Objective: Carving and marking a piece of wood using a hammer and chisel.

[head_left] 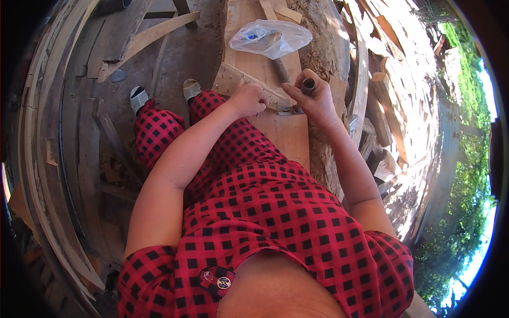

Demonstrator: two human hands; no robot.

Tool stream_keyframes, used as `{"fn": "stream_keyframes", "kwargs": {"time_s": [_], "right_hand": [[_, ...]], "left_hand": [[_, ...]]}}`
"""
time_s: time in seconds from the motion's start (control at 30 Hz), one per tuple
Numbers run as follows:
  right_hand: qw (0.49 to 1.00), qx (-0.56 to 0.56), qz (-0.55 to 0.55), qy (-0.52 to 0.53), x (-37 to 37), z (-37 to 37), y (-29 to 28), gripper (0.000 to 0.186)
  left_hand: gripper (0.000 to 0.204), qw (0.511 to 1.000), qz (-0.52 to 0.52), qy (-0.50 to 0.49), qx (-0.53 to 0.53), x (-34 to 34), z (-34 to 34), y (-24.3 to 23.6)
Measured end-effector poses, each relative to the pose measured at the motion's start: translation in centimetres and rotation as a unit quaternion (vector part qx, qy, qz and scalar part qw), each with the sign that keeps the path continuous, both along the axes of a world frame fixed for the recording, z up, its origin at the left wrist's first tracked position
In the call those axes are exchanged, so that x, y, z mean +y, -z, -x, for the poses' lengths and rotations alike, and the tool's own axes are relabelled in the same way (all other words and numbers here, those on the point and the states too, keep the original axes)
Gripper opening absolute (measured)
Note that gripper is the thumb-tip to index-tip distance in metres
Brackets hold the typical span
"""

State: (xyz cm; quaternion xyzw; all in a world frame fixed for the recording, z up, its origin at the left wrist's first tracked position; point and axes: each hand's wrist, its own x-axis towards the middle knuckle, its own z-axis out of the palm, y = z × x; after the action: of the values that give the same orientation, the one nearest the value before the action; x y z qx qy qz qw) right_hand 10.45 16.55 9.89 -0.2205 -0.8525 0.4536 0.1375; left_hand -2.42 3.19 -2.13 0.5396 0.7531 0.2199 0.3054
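My right hand (321,98) is closed round a hollow metal pipe handle (308,85), its open end facing up. Just below that hand lies a small grey metal piece (290,111); whether it joins the handle I cannot tell. My left hand (248,99) has its fingers curled together over a pale wooden strip (236,75) with small nails standing in it. What those fingers pinch, if anything, is too small to name. The strip rests across a wide wooden plank (289,135). A dark rod (279,69) runs from under a plastic bag towards my right hand.
The clear plastic bag (273,40), with something blue in it, lies on the plank's far part. A rough log (326,63) runs along the right side, with scrap wood (389,100) heaped beyond. Long boards (79,143) line the left. My legs are left of the plank.
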Motion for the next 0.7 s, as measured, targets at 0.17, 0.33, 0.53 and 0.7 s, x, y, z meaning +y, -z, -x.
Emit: {"fn": "stream_keyframes", "kwargs": {"time_s": [0.17,0.33,0.53,0.7], "right_hand": [[0.983,-0.055,0.001,-0.177,1.4,0.4,-1.2,0.037],[0.965,-0.152,0.003,-0.215,2.4,1.6,-1.3,0.035],[0.992,-0.084,0.015,-0.092,1.2,1.3,-0.3,0.048],[0.987,-0.084,-0.085,-0.103,0.1,2.5,0.5,0.054]], "left_hand": [[0.04,0.987,-0.023,-0.16,-0.007,-2.3,7.3,-1.7],[0.107,0.955,0.232,-0.184,0.023,-3.9,7.8,-0.6],[0.119,0.958,0.193,-0.204,-0.062,-4.8,7.9,1.6],[0.119,0.961,0.161,-0.193,-0.113,-4.8,8.2,3.1]]}}
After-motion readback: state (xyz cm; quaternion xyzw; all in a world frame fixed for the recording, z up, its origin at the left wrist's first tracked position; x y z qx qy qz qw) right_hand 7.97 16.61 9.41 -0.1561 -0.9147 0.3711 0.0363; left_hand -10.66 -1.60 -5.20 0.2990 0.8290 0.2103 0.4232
